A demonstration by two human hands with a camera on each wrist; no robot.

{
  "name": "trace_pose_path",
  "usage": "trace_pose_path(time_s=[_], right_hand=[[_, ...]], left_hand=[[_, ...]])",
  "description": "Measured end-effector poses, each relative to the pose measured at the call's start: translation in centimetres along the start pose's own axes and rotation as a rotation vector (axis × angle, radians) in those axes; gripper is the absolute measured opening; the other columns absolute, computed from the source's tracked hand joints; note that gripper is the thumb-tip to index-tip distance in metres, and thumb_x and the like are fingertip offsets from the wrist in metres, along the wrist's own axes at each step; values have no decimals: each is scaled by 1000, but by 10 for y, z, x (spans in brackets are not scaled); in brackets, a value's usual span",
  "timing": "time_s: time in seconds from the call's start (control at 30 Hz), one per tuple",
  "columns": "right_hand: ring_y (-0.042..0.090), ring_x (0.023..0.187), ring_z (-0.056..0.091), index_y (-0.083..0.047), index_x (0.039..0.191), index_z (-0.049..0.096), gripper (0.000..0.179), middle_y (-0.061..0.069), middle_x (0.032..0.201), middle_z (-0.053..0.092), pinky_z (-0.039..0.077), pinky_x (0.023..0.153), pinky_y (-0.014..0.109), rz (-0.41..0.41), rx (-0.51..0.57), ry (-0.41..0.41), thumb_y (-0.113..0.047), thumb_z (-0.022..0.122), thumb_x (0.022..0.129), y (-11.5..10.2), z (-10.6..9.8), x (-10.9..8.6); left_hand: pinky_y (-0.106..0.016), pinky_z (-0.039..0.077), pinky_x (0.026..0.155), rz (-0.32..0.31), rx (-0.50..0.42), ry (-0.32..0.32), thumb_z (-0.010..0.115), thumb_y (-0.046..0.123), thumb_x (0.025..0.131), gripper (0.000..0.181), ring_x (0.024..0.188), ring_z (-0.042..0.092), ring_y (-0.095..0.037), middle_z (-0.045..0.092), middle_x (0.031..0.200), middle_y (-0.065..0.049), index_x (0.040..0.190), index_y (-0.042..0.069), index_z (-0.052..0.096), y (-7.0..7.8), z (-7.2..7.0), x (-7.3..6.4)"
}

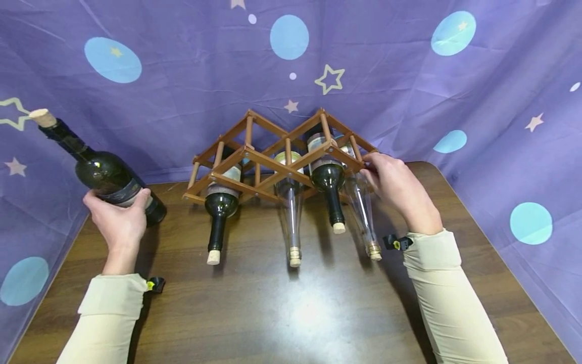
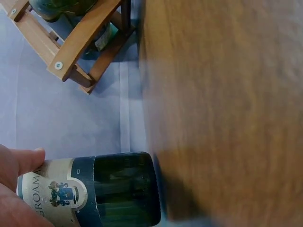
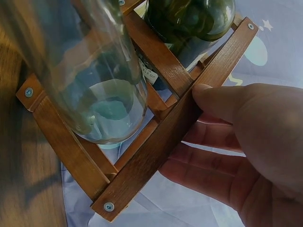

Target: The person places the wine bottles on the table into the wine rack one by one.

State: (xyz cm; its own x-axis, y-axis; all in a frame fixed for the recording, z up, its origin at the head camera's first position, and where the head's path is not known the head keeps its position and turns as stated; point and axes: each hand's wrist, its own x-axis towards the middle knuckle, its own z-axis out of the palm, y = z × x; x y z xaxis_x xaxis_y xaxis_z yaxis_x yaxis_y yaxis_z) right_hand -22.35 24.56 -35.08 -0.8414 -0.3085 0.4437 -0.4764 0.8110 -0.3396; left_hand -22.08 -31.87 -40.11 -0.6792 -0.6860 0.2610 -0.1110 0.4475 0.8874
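Observation:
My left hand [image 1: 119, 215] grips a dark green wine bottle [image 1: 106, 174] around its labelled lower body. The bottle leans, its cork pointing up and left, and its base is close over the table in the left wrist view. At the other side, my right hand [image 1: 400, 189] holds the right end of a wooden wine rack [image 1: 268, 164], thumb on one face of a slat [image 3: 161, 146] and fingers behind it. Lying in the rack, necks toward me, are two dark bottles [image 1: 221, 205] [image 1: 328, 177] and two clear glass bottles [image 1: 291, 202] [image 1: 361, 202], all corked.
The rack stands near the back edge of a brown wooden table [image 1: 254, 303]. Behind it hangs a purple cloth [image 1: 204, 60] with stars and blue dots. The corked necks jut out over the tabletop in front of the rack.

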Motion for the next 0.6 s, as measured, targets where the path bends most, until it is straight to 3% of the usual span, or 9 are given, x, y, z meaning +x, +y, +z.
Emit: trace_pose_path(time_s=[0.4,0.6], right_hand=[[41,104,71,5,126,64,27,23,115,72,57,92,56,3,5,-10,-7,70,102,-1,-4,0],[41,103,70,5,130,63,31,23,117,71,56,92,56,21,-1,-9,-9,69,103,-3,-8,-1]], left_hand=[[-20,32,113,-11,-42,18,88,31,85,85,134,49,-10,53,150,-1,153,18,38,23,-16,-10],[-21,33,113,25,-68,23,89,31,83,85,132,49,-11,54,147,1,151,18,40,35,-22,-18]])
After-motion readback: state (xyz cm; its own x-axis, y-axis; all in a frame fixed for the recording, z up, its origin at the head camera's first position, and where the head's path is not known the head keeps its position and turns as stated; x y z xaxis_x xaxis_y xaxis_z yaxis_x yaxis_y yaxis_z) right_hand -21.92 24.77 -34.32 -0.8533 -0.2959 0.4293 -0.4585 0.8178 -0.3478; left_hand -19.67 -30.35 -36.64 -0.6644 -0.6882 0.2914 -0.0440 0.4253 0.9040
